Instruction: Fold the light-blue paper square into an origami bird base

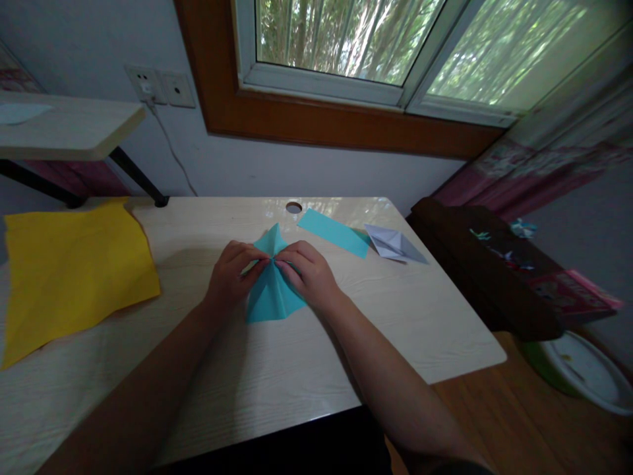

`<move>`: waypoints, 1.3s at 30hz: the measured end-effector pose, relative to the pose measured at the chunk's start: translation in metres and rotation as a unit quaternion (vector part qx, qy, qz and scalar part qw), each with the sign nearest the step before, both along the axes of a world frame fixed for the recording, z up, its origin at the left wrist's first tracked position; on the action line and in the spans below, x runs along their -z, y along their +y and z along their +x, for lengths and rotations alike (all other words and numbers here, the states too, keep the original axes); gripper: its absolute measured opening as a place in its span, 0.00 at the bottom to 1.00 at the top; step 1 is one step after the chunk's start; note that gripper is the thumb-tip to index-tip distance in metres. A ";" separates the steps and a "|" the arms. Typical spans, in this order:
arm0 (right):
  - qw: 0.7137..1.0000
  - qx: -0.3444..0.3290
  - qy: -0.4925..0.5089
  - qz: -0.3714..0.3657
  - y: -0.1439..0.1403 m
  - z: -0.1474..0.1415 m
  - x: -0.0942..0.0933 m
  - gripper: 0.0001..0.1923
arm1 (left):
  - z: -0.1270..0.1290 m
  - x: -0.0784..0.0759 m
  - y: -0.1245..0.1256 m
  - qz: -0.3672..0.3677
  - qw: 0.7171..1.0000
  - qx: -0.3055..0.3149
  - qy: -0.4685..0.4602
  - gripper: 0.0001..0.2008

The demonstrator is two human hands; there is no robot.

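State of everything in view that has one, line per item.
Left hand: pinching teal sheet
Right hand: pinching teal sheet
Teal sheet: creased, partly folded, gathered at the fingers
Teal strip: lying on table
Pale paper: folded, on table
Yellow sheet: spread out, edges wavy
Plug: in wall socket

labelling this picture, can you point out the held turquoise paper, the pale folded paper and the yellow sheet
held turquoise paper (275, 294): head view, its lower creased panel
pale folded paper (393, 245): head view, its folded middle
yellow sheet (82, 274): head view, middle of its upper face
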State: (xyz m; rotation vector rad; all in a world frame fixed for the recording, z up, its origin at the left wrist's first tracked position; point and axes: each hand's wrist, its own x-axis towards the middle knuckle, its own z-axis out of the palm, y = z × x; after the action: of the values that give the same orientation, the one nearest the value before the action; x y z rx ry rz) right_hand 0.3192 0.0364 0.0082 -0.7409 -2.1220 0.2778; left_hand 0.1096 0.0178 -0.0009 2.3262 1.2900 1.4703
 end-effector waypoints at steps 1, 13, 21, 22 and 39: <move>1.000 0.003 0.000 -0.001 0.000 0.000 0.000 0.09 | 0.000 0.000 0.000 -0.003 1.000 -0.003 0.003 0.05; 1.000 0.009 0.006 0.001 -0.003 -0.001 -0.003 0.08 | 0.000 0.001 0.001 0.003 1.000 -0.009 0.016 0.07; 1.000 0.022 -0.007 0.005 -0.002 0.000 -0.003 0.08 | 0.002 -0.001 -0.002 0.011 0.999 -0.026 0.028 0.07; 1.000 0.026 -0.008 0.005 -0.002 0.000 -0.003 0.08 | 0.002 -0.001 -0.003 0.015 0.999 -0.029 0.029 0.07; 1.000 -0.005 0.005 -0.009 -0.004 -0.002 -0.004 0.07 | 0.004 0.000 -0.003 0.035 0.999 -0.006 0.026 0.03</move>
State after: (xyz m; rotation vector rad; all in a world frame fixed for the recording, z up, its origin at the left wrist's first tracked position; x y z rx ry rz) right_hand 0.3174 0.0329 0.0122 -0.7388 -2.1172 0.3042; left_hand 0.1133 0.0146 -0.0004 2.4206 1.2885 1.4903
